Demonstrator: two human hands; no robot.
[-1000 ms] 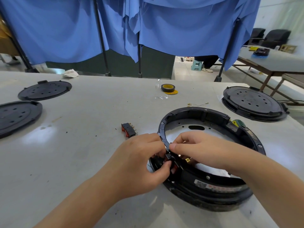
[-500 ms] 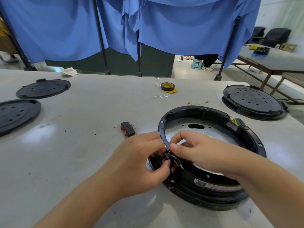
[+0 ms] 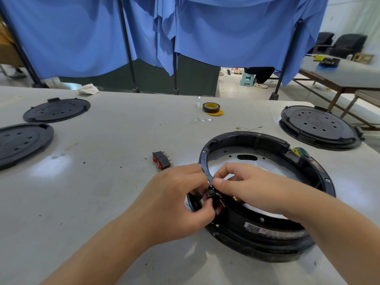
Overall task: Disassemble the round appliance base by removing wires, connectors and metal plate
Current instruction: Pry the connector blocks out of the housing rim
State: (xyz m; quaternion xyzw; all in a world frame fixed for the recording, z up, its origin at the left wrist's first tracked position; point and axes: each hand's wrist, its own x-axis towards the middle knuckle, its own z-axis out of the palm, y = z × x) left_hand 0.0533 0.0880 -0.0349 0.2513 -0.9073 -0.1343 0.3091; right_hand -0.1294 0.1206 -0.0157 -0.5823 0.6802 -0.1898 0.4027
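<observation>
The round black appliance base [image 3: 265, 140] lies on the grey table, a shiny metal plate [image 3: 230, 157] visible inside its ring. Both hands meet at the ring's near-left wall. My left hand [image 3: 174, 202] pinches a small black connector [image 3: 211, 194] from outside the ring. My right hand [image 3: 248, 188] reaches over the rim, thumb and fingers closed on the same connector from inside. A brass terminal [image 3: 236, 199] peeks out under my right fingers. A loose black and red switch [image 3: 162, 160] lies on the table just left of the base.
Two black perforated discs [image 3: 56, 110] [image 3: 20, 142] lie at the far left. Another round base [image 3: 318, 126] sits at the right edge. A tape roll [image 3: 211, 108] and a thin wire [image 3: 249, 128] lie beyond the base. A green tool handle [image 3: 299, 152] rests behind the ring.
Both hands stay at the same spot on the ring. My right fingers have shifted slightly on the connector; the brass terminal shows less than a second ago.
</observation>
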